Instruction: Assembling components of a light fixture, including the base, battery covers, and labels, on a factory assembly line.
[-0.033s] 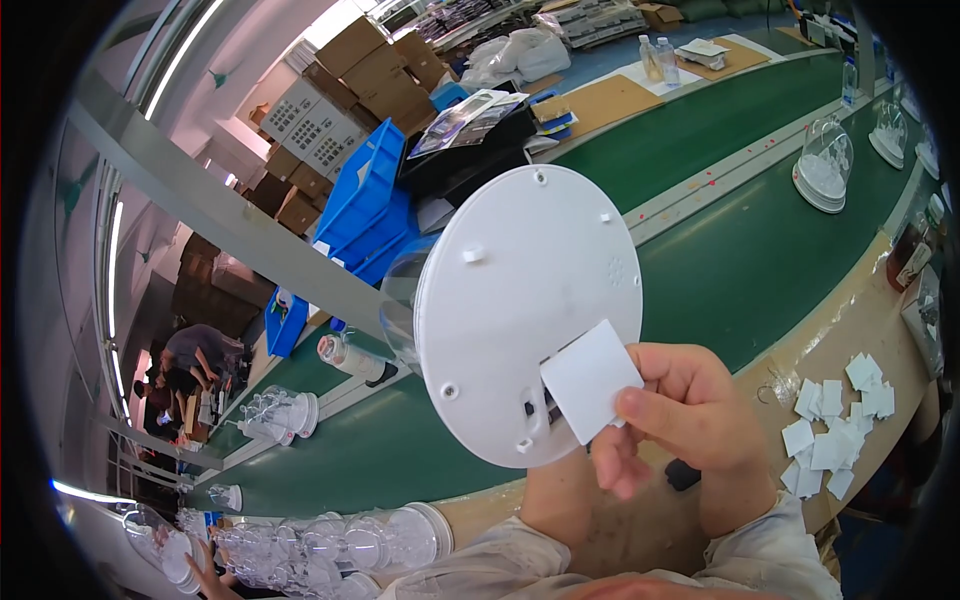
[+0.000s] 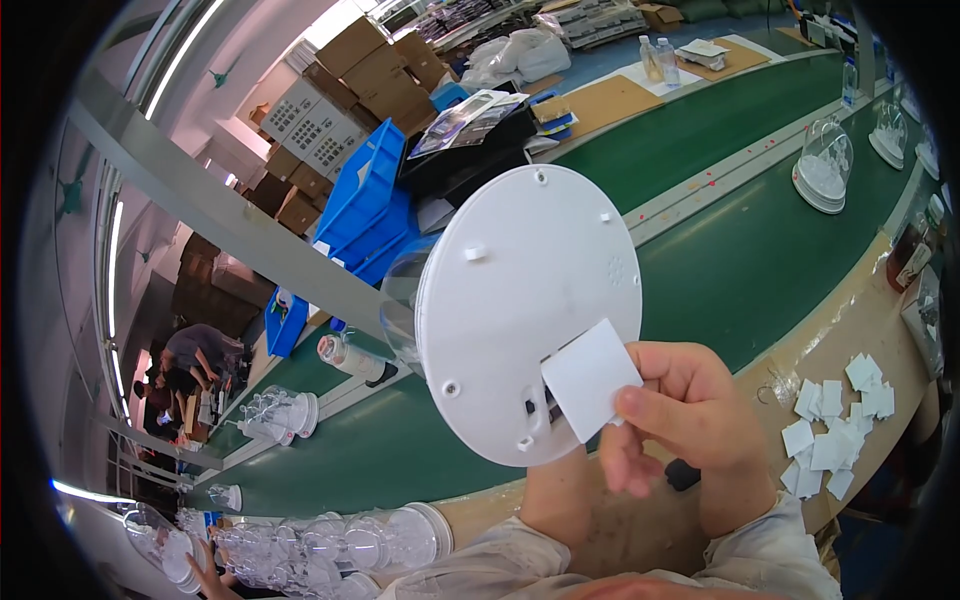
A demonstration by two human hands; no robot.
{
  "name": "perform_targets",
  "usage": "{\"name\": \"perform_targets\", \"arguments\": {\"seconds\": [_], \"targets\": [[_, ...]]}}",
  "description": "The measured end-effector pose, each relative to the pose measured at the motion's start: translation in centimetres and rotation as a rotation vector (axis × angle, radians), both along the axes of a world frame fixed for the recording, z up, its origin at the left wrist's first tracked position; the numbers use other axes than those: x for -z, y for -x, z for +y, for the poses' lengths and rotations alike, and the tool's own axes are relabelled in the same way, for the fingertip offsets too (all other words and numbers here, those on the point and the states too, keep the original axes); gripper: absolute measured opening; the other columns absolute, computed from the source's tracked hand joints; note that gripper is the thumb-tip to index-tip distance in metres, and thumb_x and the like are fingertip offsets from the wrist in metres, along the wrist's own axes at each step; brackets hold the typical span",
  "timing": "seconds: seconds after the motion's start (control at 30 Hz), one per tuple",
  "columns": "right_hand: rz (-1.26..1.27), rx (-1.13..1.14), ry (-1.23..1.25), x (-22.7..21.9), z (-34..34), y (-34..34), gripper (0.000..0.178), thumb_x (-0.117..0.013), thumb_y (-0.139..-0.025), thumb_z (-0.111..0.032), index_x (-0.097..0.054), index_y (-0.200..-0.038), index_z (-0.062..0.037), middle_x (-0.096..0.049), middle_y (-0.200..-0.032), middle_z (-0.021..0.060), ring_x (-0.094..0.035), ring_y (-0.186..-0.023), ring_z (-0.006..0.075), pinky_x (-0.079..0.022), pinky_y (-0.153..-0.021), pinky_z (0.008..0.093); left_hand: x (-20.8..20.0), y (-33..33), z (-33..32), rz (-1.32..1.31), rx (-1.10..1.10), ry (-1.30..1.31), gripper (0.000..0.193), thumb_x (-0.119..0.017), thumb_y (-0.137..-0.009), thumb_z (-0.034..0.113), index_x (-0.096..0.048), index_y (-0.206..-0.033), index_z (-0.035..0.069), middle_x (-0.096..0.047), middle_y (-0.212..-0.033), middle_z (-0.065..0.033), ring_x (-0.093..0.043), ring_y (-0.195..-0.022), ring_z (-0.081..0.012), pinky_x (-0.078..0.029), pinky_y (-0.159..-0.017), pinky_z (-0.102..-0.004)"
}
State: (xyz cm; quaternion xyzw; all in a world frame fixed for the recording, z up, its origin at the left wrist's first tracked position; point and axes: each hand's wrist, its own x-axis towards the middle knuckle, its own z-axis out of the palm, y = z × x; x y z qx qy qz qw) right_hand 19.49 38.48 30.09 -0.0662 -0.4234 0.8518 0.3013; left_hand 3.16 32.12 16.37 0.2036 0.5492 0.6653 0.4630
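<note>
A round white plastic base (image 2: 530, 290) faces me, tilted, with a clear dome (image 2: 400, 290) behind its left edge. My left forearm (image 2: 555, 495) rises behind the base; the hand holds the piece up from behind, its fingers hidden. Between thumb and forefinger, my right hand (image 2: 690, 405) pinches a small white square plate (image 2: 592, 380). That plate lies against the lower part of the base, partly covering a recess (image 2: 535, 408) with dark slots. The lower fingers of this hand hang loosely curled below the plate.
A pile of white square pieces (image 2: 830, 440) lies on the tan table (image 2: 760, 400) at right. Domed pieces (image 2: 365, 540) lie in rows at lower left. A green belt (image 2: 720, 300) crosses behind, carrying another dome (image 2: 824, 165). Blue crates (image 2: 365, 195) stand beyond; another person's hand (image 2: 208, 575) shows at lower left.
The lower fingers of my right hand have shifted slightly to the right, away from the base. The plate and base stay almost where they were.
</note>
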Motion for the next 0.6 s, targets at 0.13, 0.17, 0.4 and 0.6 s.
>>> {"name": "perform_targets", "arguments": {"seconds": [0.13, 0.17, 0.4, 0.6], "targets": [[-0.053, 0.003, -0.005, -0.5, -0.2, -0.2, 0.020, -0.047, -0.097, -0.008, -0.054, -0.108, 0.0078, -0.066, -0.066, 0.0167, -0.055, -0.042, 0.0138, -0.036, -0.036, 0.0229, 0.5, 0.2, -0.3, -0.007, 0.003, -0.065, 0.057, -0.049, -0.094, 0.054, -0.052, -0.121, 0.004, -0.060, -0.107, -0.0122, -0.063, -0.089, -0.0224, -0.056, -0.069, -0.0384], [-0.051, 0.018, -0.011, -0.6, -0.2, -0.2, 0.021, -0.047, -0.097, -0.008, -0.054, -0.108, 0.0084, -0.066, -0.067, 0.0172, -0.055, -0.042, 0.0149, -0.038, -0.036, 0.0234, 0.7, 0.2, -0.3, -0.010, 0.005, -0.080, 0.058, -0.049, -0.094, 0.055, -0.051, -0.122, 0.004, -0.060, -0.108, -0.0123, -0.063, -0.089, -0.0227, -0.055, -0.070, -0.0387], [0.105, -0.018, 0.071, 0.0, 0.2, 0.0, 0.030, -0.047, -0.096, -0.005, -0.047, -0.118, 0.0154, -0.066, -0.072, 0.0223, -0.060, -0.047, 0.0209, -0.047, -0.040, 0.0273, 2.8, 0.9, -0.3, -0.031, 0.012, -0.183, 0.062, -0.048, -0.092, 0.058, -0.049, -0.125, 0.005, -0.057, -0.112, -0.0127, -0.060, -0.094, -0.0242, -0.053, -0.073, -0.0405], [0.182, -0.154, 0.093, 0.8, 0.8, -0.4, 0.030, -0.047, -0.096, -0.002, -0.045, -0.119, 0.0181, -0.067, -0.084, 0.0287, -0.067, -0.058, 0.0250, -0.051, -0.043, 0.0285, 2.6, 1.1, 0.1, -0.055, 0.011, -0.260, 0.066, -0.047, -0.090, 0.061, -0.046, -0.127, 0.006, -0.054, -0.116, -0.0131, -0.057, -0.098, -0.0256, -0.051, -0.077, -0.0421]]}}
